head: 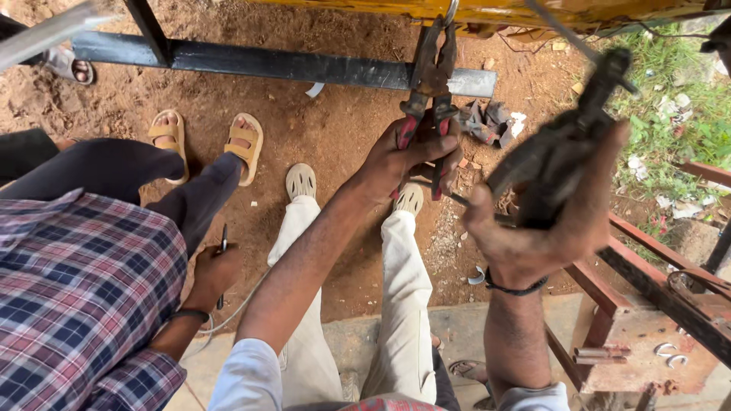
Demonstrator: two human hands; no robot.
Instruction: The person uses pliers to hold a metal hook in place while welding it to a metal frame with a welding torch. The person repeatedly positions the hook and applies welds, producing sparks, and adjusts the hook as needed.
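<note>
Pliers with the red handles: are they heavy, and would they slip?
The pliers look like solid metal, so probably stiff and heavy for their size. The left hand wraps the red handles, which likely help the grip. Their flat shape probably won't roll.

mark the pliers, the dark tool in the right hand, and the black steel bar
pliers (pixel 430 72), head view, on the jaws above the pivot
dark tool (pixel 560 152), head view, mid body
black steel bar (pixel 266 65), head view, mid length

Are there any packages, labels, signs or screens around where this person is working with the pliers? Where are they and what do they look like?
No packages, labels, signs or screens can be made out.
Scraps: small, whitish, scattered on the grass at right; too small to tell what they are.
Crumpled rag: grey and white, on the dirt near the pliers, held in the left hand.
</note>
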